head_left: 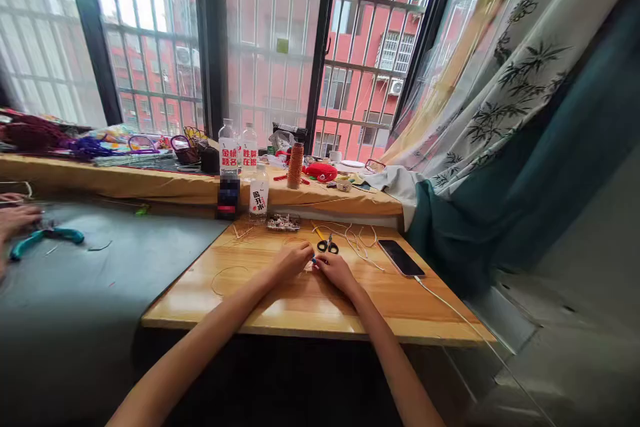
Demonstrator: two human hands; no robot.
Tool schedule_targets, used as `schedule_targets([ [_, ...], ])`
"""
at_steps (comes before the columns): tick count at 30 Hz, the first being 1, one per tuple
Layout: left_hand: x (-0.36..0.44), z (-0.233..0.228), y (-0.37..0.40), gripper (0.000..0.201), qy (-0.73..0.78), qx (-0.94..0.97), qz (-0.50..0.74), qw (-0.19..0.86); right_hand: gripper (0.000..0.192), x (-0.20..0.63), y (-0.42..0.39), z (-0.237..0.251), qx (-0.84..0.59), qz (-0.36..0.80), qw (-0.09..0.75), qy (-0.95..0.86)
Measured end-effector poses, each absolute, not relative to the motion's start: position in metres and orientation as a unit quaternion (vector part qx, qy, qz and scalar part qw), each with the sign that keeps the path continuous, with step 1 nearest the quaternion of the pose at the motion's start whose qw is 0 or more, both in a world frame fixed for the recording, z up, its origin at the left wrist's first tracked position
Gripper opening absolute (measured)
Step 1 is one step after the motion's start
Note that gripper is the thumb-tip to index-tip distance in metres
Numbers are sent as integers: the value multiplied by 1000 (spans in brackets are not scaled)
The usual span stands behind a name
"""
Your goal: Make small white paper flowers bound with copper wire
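A blue piece (pixel 314 259) is sitting between the fingertips of the left grip (pixel 294 259) and right grip (pixel 337 269), over the bench (pixel 200 300). Both are curling nearly closed; which is pinching it, one cannot tell. Scissors (pixel 329 245) are lying just beyond, a phone (pixel 401 257) farther right.

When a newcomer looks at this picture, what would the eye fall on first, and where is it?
Probably the red building, seen through the barred windows at the top. The eye would likely drop next to the wooden table, where the left hand and right hand meet at a small blue piece, near the black-handled scissors. At far left, turquoise-handled pliers lie beside another person's hand.
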State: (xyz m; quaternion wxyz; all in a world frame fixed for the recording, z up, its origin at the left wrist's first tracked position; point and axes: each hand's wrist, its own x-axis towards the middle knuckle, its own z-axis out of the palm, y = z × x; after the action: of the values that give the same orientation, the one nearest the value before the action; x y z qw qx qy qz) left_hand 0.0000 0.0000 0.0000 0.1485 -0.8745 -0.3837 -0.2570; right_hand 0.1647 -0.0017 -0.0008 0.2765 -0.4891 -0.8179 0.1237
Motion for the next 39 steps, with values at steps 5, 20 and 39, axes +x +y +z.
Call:
schedule_targets([
  [5, 1, 4, 0, 22, -388, -877, -245, 142, 22, 167, -8, -2, -490, 115, 270, -821],
  [20, 1, 3, 1, 26, -394, -882, -237, 101, 21, 167, -4, -4, -475, 124, 271, -828],
  [39, -4, 5, -3, 14, -399, -897, -177, 72, 22, 164, -10, 1, -476, 124, 259, -832],
])
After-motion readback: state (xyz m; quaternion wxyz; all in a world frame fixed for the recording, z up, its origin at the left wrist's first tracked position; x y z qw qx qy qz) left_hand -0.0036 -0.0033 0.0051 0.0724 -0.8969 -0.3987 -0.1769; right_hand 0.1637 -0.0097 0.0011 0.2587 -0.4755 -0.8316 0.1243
